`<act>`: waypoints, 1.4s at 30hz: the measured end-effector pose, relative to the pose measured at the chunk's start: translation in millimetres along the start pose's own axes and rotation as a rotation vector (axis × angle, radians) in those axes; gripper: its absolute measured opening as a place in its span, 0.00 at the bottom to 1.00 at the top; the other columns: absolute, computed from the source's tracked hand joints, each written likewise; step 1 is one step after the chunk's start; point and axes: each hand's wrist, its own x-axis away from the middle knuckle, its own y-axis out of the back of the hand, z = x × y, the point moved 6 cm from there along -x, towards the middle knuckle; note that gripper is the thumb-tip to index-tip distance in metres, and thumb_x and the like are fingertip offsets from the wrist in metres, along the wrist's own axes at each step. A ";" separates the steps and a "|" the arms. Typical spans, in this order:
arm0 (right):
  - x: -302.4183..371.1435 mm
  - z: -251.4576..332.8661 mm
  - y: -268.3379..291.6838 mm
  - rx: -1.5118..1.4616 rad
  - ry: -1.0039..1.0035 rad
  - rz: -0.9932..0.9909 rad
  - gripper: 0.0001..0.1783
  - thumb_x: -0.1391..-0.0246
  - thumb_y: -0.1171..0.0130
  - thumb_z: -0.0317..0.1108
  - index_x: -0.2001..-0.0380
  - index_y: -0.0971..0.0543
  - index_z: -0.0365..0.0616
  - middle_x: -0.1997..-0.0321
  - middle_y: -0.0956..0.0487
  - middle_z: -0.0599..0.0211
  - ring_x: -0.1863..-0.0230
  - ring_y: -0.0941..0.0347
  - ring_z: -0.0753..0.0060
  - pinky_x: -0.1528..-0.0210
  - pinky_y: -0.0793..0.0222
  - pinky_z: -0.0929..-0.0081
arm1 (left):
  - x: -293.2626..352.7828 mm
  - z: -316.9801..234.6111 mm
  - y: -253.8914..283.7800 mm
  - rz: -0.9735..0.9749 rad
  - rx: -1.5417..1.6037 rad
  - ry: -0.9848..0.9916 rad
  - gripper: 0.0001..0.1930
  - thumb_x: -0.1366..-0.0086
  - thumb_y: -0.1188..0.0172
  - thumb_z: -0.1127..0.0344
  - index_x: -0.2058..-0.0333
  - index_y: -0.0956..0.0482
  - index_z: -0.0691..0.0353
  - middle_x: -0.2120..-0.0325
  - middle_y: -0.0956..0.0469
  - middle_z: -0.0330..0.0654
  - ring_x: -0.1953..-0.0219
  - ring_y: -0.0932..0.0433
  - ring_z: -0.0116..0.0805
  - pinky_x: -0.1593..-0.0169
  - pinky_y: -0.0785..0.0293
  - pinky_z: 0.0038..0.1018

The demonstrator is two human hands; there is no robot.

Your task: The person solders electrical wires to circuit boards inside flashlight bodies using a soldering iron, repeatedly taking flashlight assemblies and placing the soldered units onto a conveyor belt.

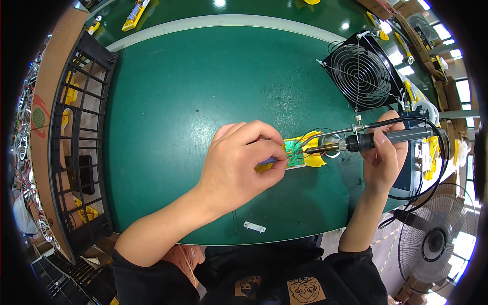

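The right hand grips the soldering iron, long axis nearly crosswise, tip pointing left at the green circuit board, over the table. The left hand curls at the board's left end; its grip cannot be determined.

I view 1 green counter | 1 small white strip near its front edge | 1 black square-framed fan at far right | dark specks scattered left of the fan
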 end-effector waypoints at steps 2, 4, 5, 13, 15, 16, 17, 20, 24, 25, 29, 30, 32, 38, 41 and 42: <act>0.1 -1.3 0.7 -0.021 0.007 0.000 0.08 0.60 0.50 0.30 0.78 0.37 0.39 0.86 0.40 0.75 0.91 0.52 0.91 0.90 0.58 0.93 | 0.0 0.1 0.1 -0.002 -0.001 0.001 0.05 0.62 0.39 0.73 0.82 0.25 0.58 0.74 0.28 0.32 0.74 0.28 0.29 0.62 0.37 0.25; 0.0 -1.6 0.3 -0.042 0.014 0.000 0.08 0.62 0.50 0.29 0.78 0.35 0.37 0.85 0.38 0.73 0.90 0.50 0.91 0.90 0.58 0.92 | -0.1 0.2 0.2 -0.009 -0.006 -0.004 0.05 0.62 0.39 0.73 0.82 0.25 0.58 0.74 0.28 0.32 0.73 0.28 0.29 0.63 0.37 0.25; 0.1 -1.3 0.1 -0.041 0.018 -0.016 0.08 0.62 0.50 0.30 0.78 0.35 0.37 0.85 0.38 0.74 0.91 0.50 0.91 0.90 0.58 0.92 | -0.2 -0.2 0.4 -0.009 -0.007 -0.005 0.05 0.62 0.39 0.73 0.82 0.25 0.58 0.74 0.28 0.32 0.73 0.28 0.29 0.63 0.37 0.25; 0.5 -1.9 1.8 -0.082 0.011 -0.002 0.07 0.61 0.50 0.29 0.77 0.35 0.37 0.85 0.38 0.74 0.90 0.50 0.91 0.90 0.58 0.92 | 1.0 -1.2 0.2 0.011 -0.013 -0.007 0.05 0.61 0.39 0.73 0.81 0.25 0.59 0.74 0.27 0.33 0.73 0.28 0.30 0.65 0.36 0.25; 0.1 -4.9 1.9 -0.100 -0.003 -0.016 0.07 0.59 0.50 0.28 0.76 0.35 0.38 0.85 0.38 0.75 0.90 0.50 0.91 0.89 0.59 0.92 | 1.4 -0.7 0.4 0.001 0.026 -0.003 0.05 0.60 0.38 0.73 0.81 0.25 0.59 0.75 0.27 0.33 0.73 0.28 0.30 0.67 0.35 0.25; -0.2 -5.3 1.8 -0.110 -0.006 -0.013 0.07 0.59 0.50 0.28 0.76 0.35 0.38 0.85 0.38 0.75 0.90 0.50 0.91 0.89 0.59 0.92 | 1.3 -0.9 3.5 -0.007 0.067 0.000 0.05 0.59 0.38 0.73 0.80 0.25 0.59 0.75 0.27 0.34 0.74 0.28 0.31 0.69 0.35 0.25; -0.8 -5.3 3.7 -0.129 -0.004 -0.021 0.07 0.59 0.50 0.29 0.76 0.35 0.39 0.85 0.39 0.75 0.89 0.51 0.91 0.89 0.59 0.92 | -0.5 0.1 8.6 -0.006 0.057 0.006 0.05 0.59 0.38 0.73 0.80 0.25 0.59 0.75 0.27 0.34 0.74 0.28 0.31 0.69 0.35 0.25; -2.2 -5.6 9.4 -0.171 0.000 -0.055 0.07 0.57 0.49 0.29 0.75 0.35 0.39 0.85 0.39 0.76 0.89 0.51 0.91 0.89 0.59 0.91 | -6.5 -12.4 33.2 -0.030 0.016 -0.086 0.05 0.56 0.40 0.73 0.78 0.25 0.60 0.77 0.27 0.37 0.75 0.29 0.33 0.73 0.34 0.25; -6.0 -4.4 15.0 -0.287 0.023 -0.067 0.07 0.55 0.50 0.30 0.74 0.35 0.40 0.85 0.38 0.75 0.89 0.50 0.90 0.87 0.58 0.90 | 7.6 -36.4 37.0 0.489 -0.085 -0.014 0.03 0.52 0.43 0.72 0.76 0.27 0.62 0.77 0.28 0.42 0.74 0.29 0.40 0.71 0.33 0.30; -7.8 -7.3 15.2 -0.294 0.009 -0.063 0.06 0.54 0.52 0.30 0.73 0.35 0.41 0.86 0.39 0.76 0.89 0.50 0.90 0.87 0.58 0.90 | 18.2 -39.6 34.3 0.562 -0.115 0.033 0.04 0.52 0.43 0.71 0.75 0.27 0.62 0.77 0.28 0.42 0.73 0.29 0.40 0.70 0.33 0.31; -12.6 -11.3 16.8 -0.327 0.016 -0.045 0.06 0.53 0.52 0.31 0.73 0.35 0.41 0.88 0.40 0.77 0.89 0.50 0.90 0.87 0.59 0.89 | 47.6 -42.9 16.9 0.706 -0.195 0.079 0.12 0.55 0.40 0.70 0.68 0.29 0.60 0.73 0.30 0.41 0.69 0.30 0.41 0.65 0.33 0.32; -13.0 -11.0 16.9 -0.331 0.010 -0.070 0.07 0.53 0.50 0.32 0.74 0.34 0.40 0.89 0.40 0.77 0.89 0.51 0.89 0.87 0.60 0.88 | 54.0 -42.0 13.4 0.691 -0.204 0.066 0.14 0.56 0.39 0.70 0.67 0.29 0.60 0.72 0.31 0.41 0.67 0.30 0.41 0.65 0.33 0.32; -13.4 -12.0 17.6 -0.334 0.005 -0.091 0.08 0.53 0.50 0.33 0.74 0.34 0.40 0.89 0.40 0.77 0.89 0.51 0.89 0.87 0.60 0.88 | 64.1 -38.0 6.6 0.723 -0.196 0.109 0.17 0.57 0.38 0.70 0.65 0.31 0.60 0.70 0.32 0.41 0.65 0.31 0.41 0.63 0.33 0.32; -13.1 -12.6 15.9 -0.339 -0.016 -0.063 0.07 0.53 0.50 0.33 0.76 0.33 0.42 0.90 0.40 0.77 0.89 0.51 0.89 0.87 0.59 0.88 | 76.5 -37.3 6.3 0.504 -0.105 0.177 0.13 0.55 0.39 0.71 0.68 0.28 0.62 0.73 0.31 0.39 0.69 0.30 0.38 0.67 0.33 0.30; -13.1 -13.2 15.6 -0.371 -0.019 -0.066 0.06 0.54 0.50 0.32 0.77 0.33 0.42 0.90 0.40 0.77 0.90 0.51 0.89 0.87 0.60 0.88 | 82.1 -37.2 5.0 0.467 -0.058 0.177 0.08 0.54 0.40 0.71 0.72 0.27 0.62 0.75 0.31 0.39 0.72 0.30 0.37 0.68 0.33 0.29; -13.3 -13.5 15.2 -0.382 -0.029 -0.067 0.06 0.54 0.50 0.31 0.77 0.33 0.43 0.90 0.40 0.78 0.90 0.51 0.89 0.88 0.60 0.88 | 83.3 -37.9 5.9 0.447 -0.052 0.174 0.07 0.54 0.40 0.71 0.73 0.27 0.62 0.76 0.31 0.38 0.72 0.30 0.37 0.69 0.33 0.28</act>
